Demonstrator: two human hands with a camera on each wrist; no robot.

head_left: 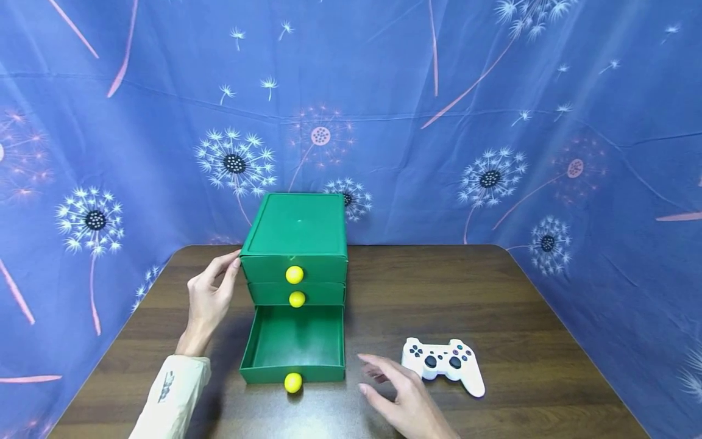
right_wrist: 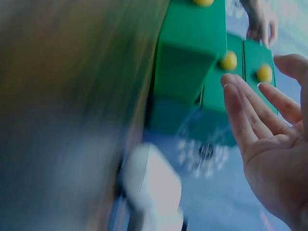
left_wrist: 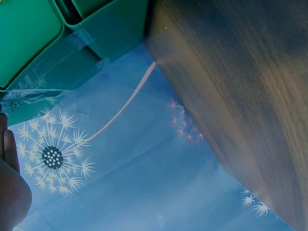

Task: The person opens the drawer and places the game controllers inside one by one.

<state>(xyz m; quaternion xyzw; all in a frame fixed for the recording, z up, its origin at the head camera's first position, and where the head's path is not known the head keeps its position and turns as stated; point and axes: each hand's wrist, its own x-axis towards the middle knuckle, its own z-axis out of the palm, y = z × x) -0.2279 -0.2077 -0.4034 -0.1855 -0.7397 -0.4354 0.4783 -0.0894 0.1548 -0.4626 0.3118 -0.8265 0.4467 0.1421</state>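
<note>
In the head view, a green drawer box [head_left: 296, 225] with yellow ball knobs stands on the table, its bottom drawer [head_left: 298, 341] pulled out with a bare floor. My left hand [head_left: 211, 292] holds the box's upper left front corner between thumb and fingers. A white game controller [head_left: 466, 372] lies to the right of the drawer. My right hand [head_left: 397, 390] hovers between drawer and controller, fingers loosely extended and nothing in them. The right wrist view shows that hand [right_wrist: 274, 125] near the box, with the blurred controller [right_wrist: 154, 183] beyond.
The brown wooden table [head_left: 439, 286] extends to both sides of the box. A blue cloth [head_left: 384, 171] with dandelion prints hangs behind the table and at its sides. Clear tape [left_wrist: 79, 39] shows on the box in the left wrist view.
</note>
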